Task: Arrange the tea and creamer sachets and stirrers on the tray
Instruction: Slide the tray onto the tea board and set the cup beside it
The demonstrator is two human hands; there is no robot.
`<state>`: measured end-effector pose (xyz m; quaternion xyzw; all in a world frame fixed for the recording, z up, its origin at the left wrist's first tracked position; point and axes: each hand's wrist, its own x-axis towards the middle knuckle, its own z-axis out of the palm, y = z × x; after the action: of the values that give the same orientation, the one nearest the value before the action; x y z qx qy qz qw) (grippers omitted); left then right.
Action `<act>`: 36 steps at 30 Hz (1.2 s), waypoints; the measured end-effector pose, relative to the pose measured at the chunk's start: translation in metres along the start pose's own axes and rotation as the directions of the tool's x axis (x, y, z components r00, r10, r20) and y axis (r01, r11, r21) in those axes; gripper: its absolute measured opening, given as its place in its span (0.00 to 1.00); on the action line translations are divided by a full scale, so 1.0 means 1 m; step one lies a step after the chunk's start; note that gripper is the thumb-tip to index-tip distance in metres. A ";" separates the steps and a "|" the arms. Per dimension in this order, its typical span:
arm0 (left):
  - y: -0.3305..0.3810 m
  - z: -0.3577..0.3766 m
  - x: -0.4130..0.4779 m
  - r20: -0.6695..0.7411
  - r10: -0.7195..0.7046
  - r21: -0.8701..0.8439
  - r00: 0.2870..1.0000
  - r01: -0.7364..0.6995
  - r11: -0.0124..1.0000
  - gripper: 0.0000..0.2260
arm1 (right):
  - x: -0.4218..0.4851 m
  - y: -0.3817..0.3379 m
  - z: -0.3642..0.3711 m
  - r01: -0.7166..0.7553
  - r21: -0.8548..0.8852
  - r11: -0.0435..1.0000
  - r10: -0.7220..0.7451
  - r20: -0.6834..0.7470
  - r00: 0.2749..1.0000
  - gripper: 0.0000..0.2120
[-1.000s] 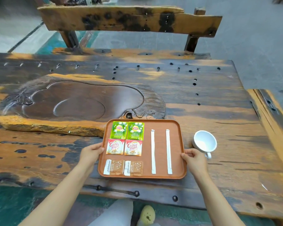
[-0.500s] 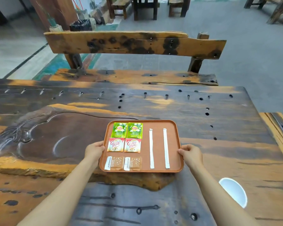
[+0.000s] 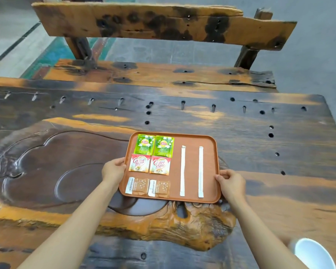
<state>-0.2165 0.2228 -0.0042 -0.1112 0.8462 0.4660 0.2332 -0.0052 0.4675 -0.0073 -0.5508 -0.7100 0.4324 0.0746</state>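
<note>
The left hand (image 3: 113,170) is clamped on the left rim of the tray (image 3: 209,169), thumb on top of the edge and fingers out of sight beneath it. The right hand (image 3: 231,183) grips the right rim the same way, near the tray's front corner. Both forearms reach in from the bottom of the view.

The tray is reddish brown with rounded corners. Whether it rests on the wood below or is held just above it cannot be told. In its left half the sachets lie flat in three rows of two: the two green tea sachets (image 3: 154,145) at the far end, their edges touching, the two red-and-white creamer sachets (image 3: 150,164) just beside them in the middle, and the two brown sachets (image 3: 147,187) nearest the person. In the right half the two white stirrers (image 3: 191,171) lie parallel and apart, running front to back.

Under the tray's near left part is a carved wooden slab (image 3: 47,171), which sits on the dark worktop (image 3: 260,136). A white cup (image 3: 312,254) stands on the worktop at the bottom right, well apart from the tray. A wooden bench (image 3: 159,22) stands beyond the worktop.
</note>
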 end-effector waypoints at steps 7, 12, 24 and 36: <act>-0.006 -0.001 -0.004 0.002 0.049 0.043 0.999 -0.049 0.998 0.14 | -0.008 -0.001 -0.001 0.032 -0.042 0.999 -0.034 -0.044 0.998 0.09; -0.008 -0.001 -0.006 0.001 0.039 0.032 0.999 -0.039 0.999 0.13 | -0.011 -0.001 -0.003 0.025 -0.018 1.000 -0.026 -0.033 0.999 0.08; -0.014 0.002 -0.018 -0.024 0.042 0.064 0.999 -0.041 0.997 0.13 | -0.010 -0.001 -0.005 0.027 -0.036 0.999 -0.028 -0.037 0.999 0.08; -0.078 0.010 -0.136 -0.048 0.489 0.444 0.871 -0.420 0.791 0.19 | -0.069 0.054 -0.067 0.135 0.074 0.988 -0.145 0.148 0.978 0.14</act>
<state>-0.0646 0.1848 0.0015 0.1117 0.9437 0.3050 0.0633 0.0988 0.4459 0.0223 -0.4621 -0.7365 0.4894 0.0676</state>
